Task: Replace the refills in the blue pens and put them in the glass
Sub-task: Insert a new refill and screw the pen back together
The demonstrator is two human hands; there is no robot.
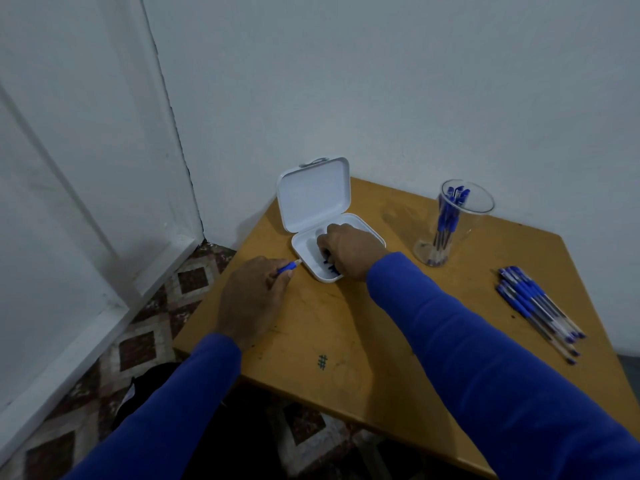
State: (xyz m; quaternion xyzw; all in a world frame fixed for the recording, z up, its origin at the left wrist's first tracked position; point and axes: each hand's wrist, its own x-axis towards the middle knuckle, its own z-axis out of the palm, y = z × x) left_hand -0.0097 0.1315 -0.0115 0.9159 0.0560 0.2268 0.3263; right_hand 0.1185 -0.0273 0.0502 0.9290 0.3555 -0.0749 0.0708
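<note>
Hands: left (254,299) grips a blue pen (289,267); right (349,251) reaches into white case (313,199), grasp unclear.

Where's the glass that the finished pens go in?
In the head view, the glass stands at the table's far right, beside the open white box, with loose pens lying nearer.

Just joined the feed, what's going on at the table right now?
A person is partway through refilling blue pens. The left hand holds a blue pen near the open white case, while the right hand reaches into the case's tray among small dark parts. Several pens already stand in the glass, and a bunch of pens lies on the table to the right.
</note>
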